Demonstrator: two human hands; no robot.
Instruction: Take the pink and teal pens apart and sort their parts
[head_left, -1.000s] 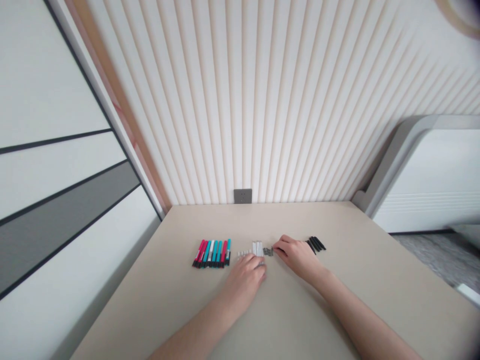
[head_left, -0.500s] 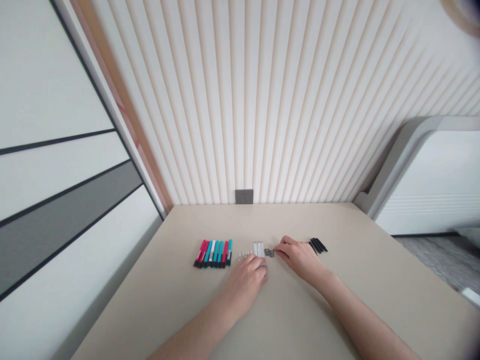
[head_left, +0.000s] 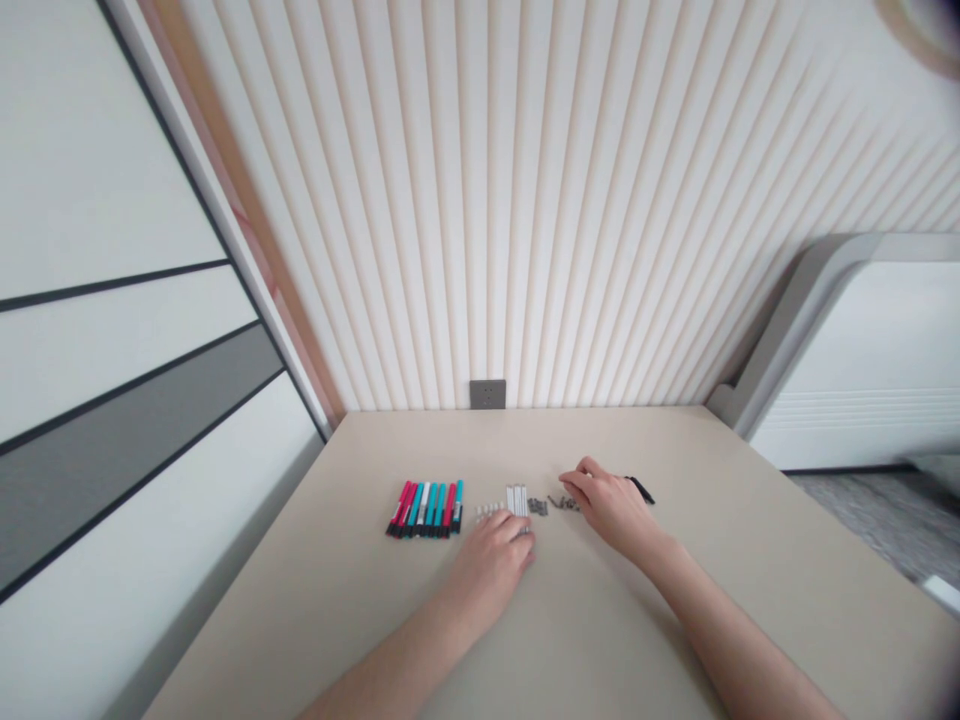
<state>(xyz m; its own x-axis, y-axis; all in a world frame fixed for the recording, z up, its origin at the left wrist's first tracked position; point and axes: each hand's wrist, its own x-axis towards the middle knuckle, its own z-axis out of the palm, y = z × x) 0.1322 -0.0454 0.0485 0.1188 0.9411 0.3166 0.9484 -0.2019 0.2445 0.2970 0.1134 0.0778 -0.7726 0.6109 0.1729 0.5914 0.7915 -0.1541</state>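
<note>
My left hand (head_left: 492, 560) rests on the beige table (head_left: 675, 620) with its fingers curled, fingertips touching the near end of a small bunch of white tubes (head_left: 516, 497). My right hand (head_left: 613, 508) lies further right with fingers bent, close to a scatter of tiny dark grey parts (head_left: 562, 502) and partly over a group of black pen pieces (head_left: 641, 489). I cannot make out anything held in either hand. A row of pink, teal and white pens (head_left: 426, 507) lies to the left. Some small white caps (head_left: 487, 509) sit between the pens and the tubes.
A grey wall socket (head_left: 487, 393) sits in the ribbed wall just behind the table. A white and grey cabinet (head_left: 112, 400) flanks the left side. A white unit with a grey frame (head_left: 862, 360) stands at the right.
My right hand has moved to the right, away from the white tubes, uncovering small dark parts and covering more of the black pieces. The left hand stays put.
</note>
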